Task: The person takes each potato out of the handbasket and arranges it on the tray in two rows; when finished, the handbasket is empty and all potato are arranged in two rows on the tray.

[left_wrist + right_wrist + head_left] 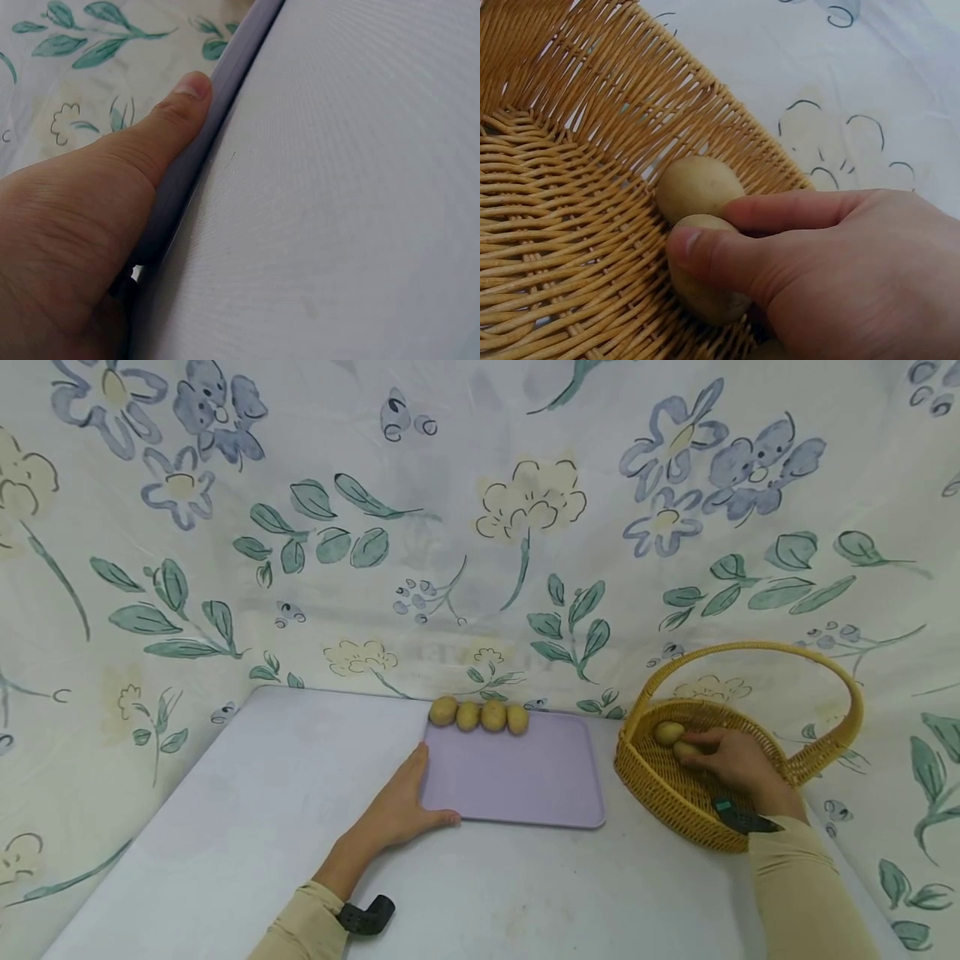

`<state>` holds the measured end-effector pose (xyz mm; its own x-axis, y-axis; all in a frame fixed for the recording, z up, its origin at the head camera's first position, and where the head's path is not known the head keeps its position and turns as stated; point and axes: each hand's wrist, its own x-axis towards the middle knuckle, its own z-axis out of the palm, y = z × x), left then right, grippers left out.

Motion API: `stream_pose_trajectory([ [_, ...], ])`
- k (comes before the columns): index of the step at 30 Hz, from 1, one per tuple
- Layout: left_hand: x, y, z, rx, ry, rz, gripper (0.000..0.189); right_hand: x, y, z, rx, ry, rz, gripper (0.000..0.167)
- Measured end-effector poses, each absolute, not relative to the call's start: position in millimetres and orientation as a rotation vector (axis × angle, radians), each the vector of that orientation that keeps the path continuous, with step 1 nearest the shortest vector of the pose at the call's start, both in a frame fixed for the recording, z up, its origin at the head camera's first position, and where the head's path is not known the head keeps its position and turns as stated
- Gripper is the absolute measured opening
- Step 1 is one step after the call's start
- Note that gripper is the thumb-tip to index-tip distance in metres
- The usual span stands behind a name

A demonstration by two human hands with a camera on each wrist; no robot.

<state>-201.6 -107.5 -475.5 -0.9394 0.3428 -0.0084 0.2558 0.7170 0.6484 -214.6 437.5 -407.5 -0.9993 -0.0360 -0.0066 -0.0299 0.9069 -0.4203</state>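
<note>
Item held: a small oval yellow-brown potato (709, 300), located inside the boat-shaped woven golden-wicker basket (652, 789) with an arched handle. My right hand (735, 762) grips it, thumb across its near face and index finger on the far side. A second rounded yellow-brown potato (696, 184) sits just beyond it, to the far left in the basket; whether the two touch, I cannot tell.

The basket stands at the right, just beside a flat rectangular lavender tray (517, 781). Four yellow-brown potatoes (492, 716) lie side by side in a row along the tray's far edge, toward its left.

My left hand (397, 806) rests at the tray's near left corner, thumb extended along the near edge and fingers along the left side, not curled around anything. The tray lies on a white table (300, 760), with white floral-printed cloth (450, 510) hanging behind.
</note>
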Motion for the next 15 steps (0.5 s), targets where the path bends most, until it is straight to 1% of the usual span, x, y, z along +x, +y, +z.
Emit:
stream_pose_trajectory([
  [6, -200, -107, -475, 0.473, 2.780, 1.038, 0.138, -210, 442, -408, 0.049, 2.981, -0.816, 0.067],
  [15, -201, -109, -475, 0.466, 2.787, 1.034, 0.139, -205, 431, -394, 0.127, 2.897, -0.994, 0.074],
])
